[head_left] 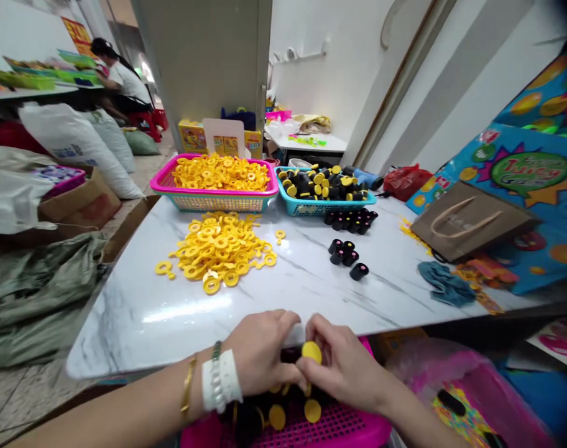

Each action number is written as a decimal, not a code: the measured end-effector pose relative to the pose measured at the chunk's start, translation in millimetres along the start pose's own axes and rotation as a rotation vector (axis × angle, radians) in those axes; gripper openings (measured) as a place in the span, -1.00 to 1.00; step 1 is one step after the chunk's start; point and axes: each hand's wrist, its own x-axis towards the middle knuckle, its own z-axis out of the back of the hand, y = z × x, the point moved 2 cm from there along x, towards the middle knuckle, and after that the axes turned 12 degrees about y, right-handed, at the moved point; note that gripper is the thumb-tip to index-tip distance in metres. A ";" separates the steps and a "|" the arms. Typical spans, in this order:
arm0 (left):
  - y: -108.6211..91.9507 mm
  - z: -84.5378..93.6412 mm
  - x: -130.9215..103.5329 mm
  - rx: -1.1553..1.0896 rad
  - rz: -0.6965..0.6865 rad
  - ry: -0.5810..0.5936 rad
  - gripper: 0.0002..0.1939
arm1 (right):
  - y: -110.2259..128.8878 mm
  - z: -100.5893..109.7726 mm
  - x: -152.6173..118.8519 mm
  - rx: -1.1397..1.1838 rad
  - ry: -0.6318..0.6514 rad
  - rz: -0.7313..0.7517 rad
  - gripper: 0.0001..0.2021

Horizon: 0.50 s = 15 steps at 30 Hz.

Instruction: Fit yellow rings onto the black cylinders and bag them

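My right hand (342,364) is closed on a small black piece with a round yellow cap (311,352), near the front edge of the table. My left hand (265,354) is curled beside it, thumb almost touching the right fingers; what it grips, if anything, is hidden. Below both hands a pink basket (353,429) holds more black pieces with yellow discs (277,417). Farther back on the marbled table (283,298) lies a heap of yellow ring-shaped parts (222,249). To its right, several short black cylinders (359,271) stand or lie in small groups.
A pink-rimmed basket (213,200) of yellow parts and a blue basket (330,207) of black and yellow pieces sit at the back. On the right are a brown paper bag (472,221) and blue cloth (444,284). A seated person (129,84) is far left.
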 end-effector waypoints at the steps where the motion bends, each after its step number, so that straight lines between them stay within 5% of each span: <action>1: 5.7 6.7 -9.8 0.067 0.026 -0.066 -0.47 | -2.2 -3.6 -9.2 -0.018 0.025 -0.017 -0.83; 4: 37.1 27.4 -26.4 0.348 0.242 -0.275 -0.61 | -10.2 -7.6 -24.6 -0.057 0.059 -0.068 -0.84; 8: 68.9 27.7 -20.2 0.556 0.340 -0.283 -0.78 | -16.8 -2.8 -19.9 -0.026 -0.011 -0.039 -0.84; 15: 47.4 7.5 -8.2 0.788 0.123 -0.303 -0.71 | -18.5 18.0 -6.5 0.063 -0.329 0.114 -0.90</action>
